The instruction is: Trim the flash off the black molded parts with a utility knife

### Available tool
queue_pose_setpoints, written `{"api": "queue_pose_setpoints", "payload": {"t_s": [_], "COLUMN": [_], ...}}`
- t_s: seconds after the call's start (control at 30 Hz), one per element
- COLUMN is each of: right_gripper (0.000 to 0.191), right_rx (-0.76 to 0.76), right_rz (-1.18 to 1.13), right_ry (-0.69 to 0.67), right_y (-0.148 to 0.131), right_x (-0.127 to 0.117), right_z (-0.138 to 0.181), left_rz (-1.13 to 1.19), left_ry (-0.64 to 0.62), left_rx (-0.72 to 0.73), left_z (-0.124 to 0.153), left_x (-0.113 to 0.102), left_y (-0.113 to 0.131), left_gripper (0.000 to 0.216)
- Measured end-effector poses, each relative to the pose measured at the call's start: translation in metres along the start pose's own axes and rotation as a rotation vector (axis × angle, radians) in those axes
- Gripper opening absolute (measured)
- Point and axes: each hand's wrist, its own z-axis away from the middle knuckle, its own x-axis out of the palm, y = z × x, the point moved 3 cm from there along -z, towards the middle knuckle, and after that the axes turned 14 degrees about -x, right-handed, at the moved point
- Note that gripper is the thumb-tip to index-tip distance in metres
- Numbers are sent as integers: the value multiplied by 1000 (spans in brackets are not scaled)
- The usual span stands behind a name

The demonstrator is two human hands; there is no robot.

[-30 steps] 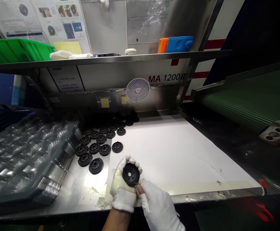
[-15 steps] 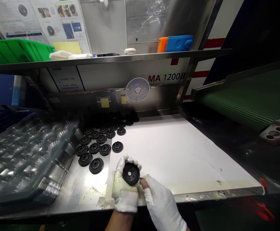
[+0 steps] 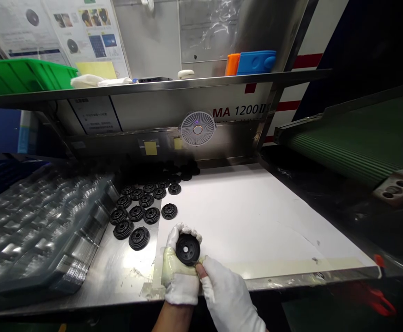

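Note:
My left hand (image 3: 178,272), in a white glove, is closed around a round black plastic part (image 3: 188,249) with a centre hole, held face up over the front of the bench. My right hand (image 3: 227,299), also gloved, pinches a thin small tool I cannot make out against the part's lower right rim. Several more black round parts (image 3: 137,213) lie in rows on the steel bench just left and behind my hands.
A stack of clear blister trays (image 3: 38,226) fills the left. A white sheet (image 3: 249,216) covers the bench centre. A small fan (image 3: 197,128) hangs at the back. A green conveyor belt (image 3: 360,143) runs on the right. A shelf above carries a green bin (image 3: 21,76).
My right hand drew slightly away from the part's rim, then came back to touch it. The left hand and the part stayed almost in place.

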Motion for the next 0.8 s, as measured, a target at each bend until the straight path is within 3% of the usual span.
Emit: {"api": "queue_pose_setpoints", "payload": {"t_s": [0.23, 0.5, 0.6, 0.7, 0.8], "right_gripper": [31, 37, 36, 34, 32], "right_rx": [23, 16, 10, 19, 46], "right_rz": [-41, 3, -30, -41, -36], "right_ry": [17, 8, 15, 18, 5], "right_y": [8, 2, 0, 4, 10], "right_x": [-10, 3, 1, -5, -8], "right_z": [-2, 2, 0, -1, 1], "left_rz": [-154, 1, -90, -211, -192], "left_ry": [-30, -1, -16, -18, -55], "left_rx": [-89, -49, 0, -88, -112], "left_z": [5, -2, 4, 10, 9], "left_x": [1, -1, 3, 4, 2], "left_y": [-2, 0, 0, -1, -1], "left_gripper": [15, 6, 9, 21, 15]}}
